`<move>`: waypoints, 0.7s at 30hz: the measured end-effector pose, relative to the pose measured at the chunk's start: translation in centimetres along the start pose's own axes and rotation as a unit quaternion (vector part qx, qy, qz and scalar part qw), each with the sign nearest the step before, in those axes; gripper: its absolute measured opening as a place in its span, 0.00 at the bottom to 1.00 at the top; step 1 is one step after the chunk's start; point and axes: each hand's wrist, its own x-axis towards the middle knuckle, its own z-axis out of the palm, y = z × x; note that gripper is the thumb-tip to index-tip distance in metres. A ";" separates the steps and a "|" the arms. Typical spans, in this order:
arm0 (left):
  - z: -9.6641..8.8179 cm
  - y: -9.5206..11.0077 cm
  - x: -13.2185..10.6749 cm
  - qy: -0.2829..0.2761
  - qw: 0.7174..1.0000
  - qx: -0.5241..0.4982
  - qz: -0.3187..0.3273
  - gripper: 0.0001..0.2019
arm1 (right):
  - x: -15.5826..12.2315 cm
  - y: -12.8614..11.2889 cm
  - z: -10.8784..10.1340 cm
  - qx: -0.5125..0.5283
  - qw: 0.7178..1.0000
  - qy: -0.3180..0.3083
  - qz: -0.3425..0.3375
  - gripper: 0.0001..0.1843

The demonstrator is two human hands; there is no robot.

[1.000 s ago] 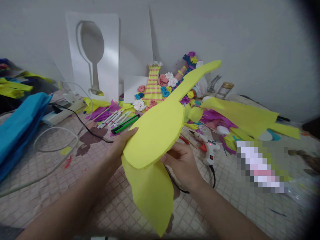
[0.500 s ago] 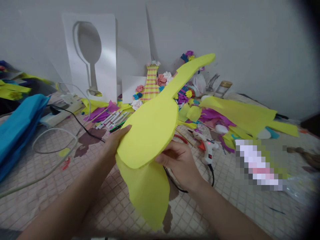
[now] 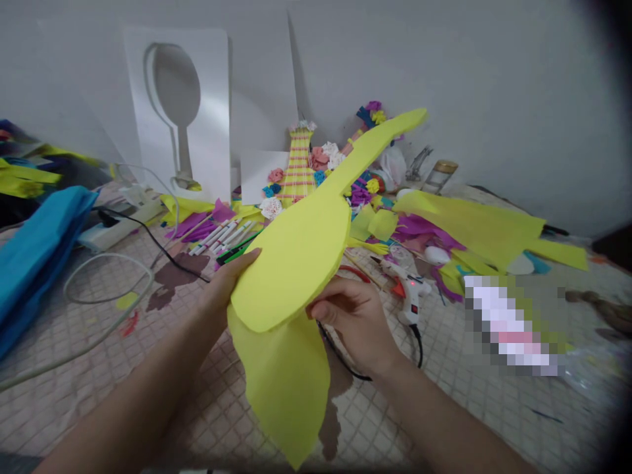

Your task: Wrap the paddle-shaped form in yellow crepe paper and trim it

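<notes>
I hold a yellow guitar-shaped foam cutout [image 3: 301,253] up over the tiled floor, its neck pointing away to the upper right. My left hand [image 3: 224,286] grips its rounded body from the left edge, fingers wrapped under it. My right hand [image 3: 353,316] is closed on the right edge of the body, thumb on top. A loose sheet of yellow paper [image 3: 284,388] hangs down from under the cutout between my forearms.
A glue gun [image 3: 409,293] with a black cord lies right of my right hand. Markers and a green cutter [image 3: 232,237] lie behind the cutout. A decorated striped guitar [image 3: 299,168], paper flowers, yellow and purple paper scraps, a white foam board [image 3: 180,108] and blue paper [image 3: 34,250] surround them.
The cutout shifted slightly left and toward me, and the hanging yellow sheet now droops lower. Both hands kept their grip.
</notes>
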 end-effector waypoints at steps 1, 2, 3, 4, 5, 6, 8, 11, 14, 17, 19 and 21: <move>0.0 0.0 0.0 -0.014 0.999 -0.011 -0.028 0.16 | 0.0 0.1 -0.1 0.004 1.000 0.007 0.000 0.06; -0.1 0.0 0.1 -0.032 0.997 -0.023 -0.067 0.16 | 0.0 0.2 -0.1 0.009 1.000 0.014 0.002 0.05; -0.1 0.0 0.2 -0.044 0.994 -0.032 -0.098 0.16 | 0.0 0.3 -0.2 0.013 1.000 0.021 0.005 0.04; -0.2 0.0 0.4 -0.040 0.993 -0.036 -0.104 0.17 | 0.1 0.4 -0.3 0.016 0.999 0.028 0.007 0.04; -0.3 -0.1 0.5 -0.034 0.994 -0.036 -0.101 0.17 | 0.1 0.4 -0.3 0.018 0.999 0.034 0.010 0.03; -0.4 -0.2 0.6 -0.026 0.994 -0.035 -0.096 0.17 | 0.1 0.5 -0.4 0.020 0.999 0.038 0.013 0.03; -0.5 -0.3 0.8 -0.020 0.995 -0.033 -0.089 0.17 | 0.0 0.6 -0.4 0.021 0.999 0.044 0.020 0.03; -0.6 -0.3 0.7 -0.035 0.994 -0.039 -0.092 0.18 | 0.0 0.6 -0.4 0.025 0.998 0.044 0.023 0.04; -0.4 -0.2 0.4 -0.036 0.993 -0.041 -0.100 0.17 | 0.0 0.4 -0.2 0.032 0.998 0.043 0.019 0.05; -0.2 0.0 0.2 -0.020 0.995 -0.036 -0.095 0.17 | -0.1 0.3 -0.1 0.029 0.998 0.053 0.016 0.05; -0.2 0.1 0.2 -0.014 0.996 -0.032 -0.088 0.17 | -0.1 0.3 0.0 0.024 0.998 0.060 0.013 0.05; -0.1 0.1 0.2 -0.015 0.996 -0.031 -0.082 0.17 | -0.2 0.3 0.0 0.021 0.998 0.063 0.008 0.05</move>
